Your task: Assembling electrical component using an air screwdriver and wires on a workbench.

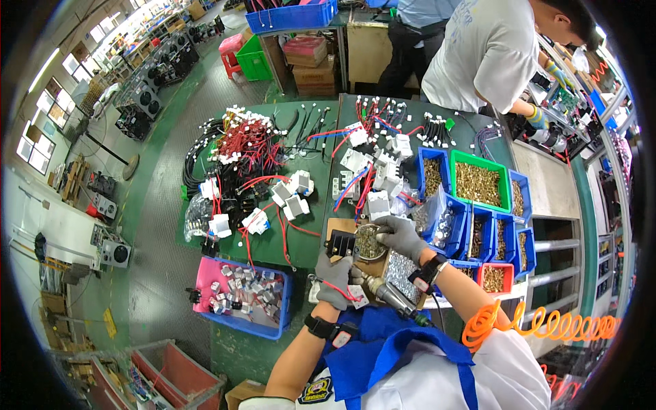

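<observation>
My left hand [334, 279], in a grey glove, is closed at the lower edge of a black ribbed block [339, 244]. A red wire [335, 287] and a white part [358, 295] lie by its palm. My right hand [404, 237], also gloved, reaches over a round dish [370, 254] of small brass-coloured pieces. Its thumb and fingers are drawn together at the rim; what they pinch is hidden. Just below the hands lies a power screwdriver [387, 294]. Beside it sits a tray of small silver pieces [403, 275].
Blue bins [447, 222], a green bin [478, 181] and a red bin [495, 278] of small metal parts stand right. Wire bundles [249, 143] and white blocks [386, 171] cover the bench. A blue crate [280, 314] stands left. An orange coiled hose [547, 324] crosses right; a co-worker [478, 55] stands beyond.
</observation>
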`<state>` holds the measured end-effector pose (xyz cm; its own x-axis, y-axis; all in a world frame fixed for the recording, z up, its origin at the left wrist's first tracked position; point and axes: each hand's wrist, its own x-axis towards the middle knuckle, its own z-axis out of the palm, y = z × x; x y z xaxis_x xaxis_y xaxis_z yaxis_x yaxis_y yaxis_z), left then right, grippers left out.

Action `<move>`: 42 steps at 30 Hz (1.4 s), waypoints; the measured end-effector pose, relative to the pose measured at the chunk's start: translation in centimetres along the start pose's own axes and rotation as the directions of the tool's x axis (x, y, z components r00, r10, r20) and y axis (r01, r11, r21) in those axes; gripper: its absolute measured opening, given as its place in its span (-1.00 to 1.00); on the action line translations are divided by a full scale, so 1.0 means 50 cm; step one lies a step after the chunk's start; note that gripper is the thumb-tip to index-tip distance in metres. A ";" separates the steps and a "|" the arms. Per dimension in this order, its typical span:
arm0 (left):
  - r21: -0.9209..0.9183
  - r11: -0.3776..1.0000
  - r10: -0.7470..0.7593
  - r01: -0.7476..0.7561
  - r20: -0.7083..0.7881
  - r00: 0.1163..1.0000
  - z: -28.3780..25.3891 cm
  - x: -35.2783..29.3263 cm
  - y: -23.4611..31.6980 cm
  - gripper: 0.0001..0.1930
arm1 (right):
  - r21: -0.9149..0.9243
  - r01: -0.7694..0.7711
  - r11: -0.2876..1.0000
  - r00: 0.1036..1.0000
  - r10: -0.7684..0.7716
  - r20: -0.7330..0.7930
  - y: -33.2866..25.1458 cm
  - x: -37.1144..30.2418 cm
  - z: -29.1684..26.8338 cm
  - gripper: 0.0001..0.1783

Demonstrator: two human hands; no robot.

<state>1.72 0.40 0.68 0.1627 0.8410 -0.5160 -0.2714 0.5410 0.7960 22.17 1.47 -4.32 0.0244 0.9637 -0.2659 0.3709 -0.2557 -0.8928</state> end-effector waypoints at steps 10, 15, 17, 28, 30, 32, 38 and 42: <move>0.058 0.998 -0.030 0.031 -0.011 0.999 0.011 -0.005 0.001 -0.75 | 0.531 -0.118 0.839 0.993 0.115 0.038 0.001 -0.005 -0.018 -0.52; 0.045 0.998 0.040 -0.041 0.003 0.999 0.006 -0.007 0.001 -0.76 | 0.525 -0.060 0.849 0.998 0.058 0.020 -0.050 -0.012 -0.009 -0.52; 0.069 0.998 0.010 -0.006 -0.060 0.998 0.007 -0.002 -0.005 -0.76 | 0.423 0.041 0.905 0.998 -0.058 0.026 -0.089 -0.030 0.000 -0.51; 0.229 0.947 0.236 -0.225 -0.023 0.971 0.024 -0.010 -0.005 -0.69 | 0.406 0.149 0.902 0.983 -0.181 0.040 -0.180 -0.081 0.012 -0.31; 0.205 0.950 0.242 -0.234 -0.011 0.970 0.027 -0.015 0.002 -0.67 | 0.571 0.057 0.819 0.985 -0.141 0.103 -0.181 -0.086 0.002 -0.29; 0.185 0.960 0.210 -0.209 0.014 0.978 0.030 -0.021 0.010 -0.66 | 0.613 0.025 0.790 0.992 -0.096 0.084 -0.183 -0.091 -0.004 -0.29; 0.145 0.976 0.169 -0.161 -0.042 0.985 0.029 -0.031 0.025 -0.73 | 0.589 0.099 0.802 0.994 -0.108 -0.020 -0.149 -0.076 -0.002 -0.36; 0.124 0.992 0.034 -0.023 -0.086 0.996 0.016 -0.022 0.024 -0.75 | -0.045 0.141 0.989 0.985 -0.145 -0.090 -0.087 -0.028 0.007 -0.47</move>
<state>2.00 0.13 2.44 0.0715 0.8547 -0.5142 -0.1550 0.5188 0.8407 20.21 1.20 -0.18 0.0534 0.9935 -0.1001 0.4118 -0.1133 -0.9042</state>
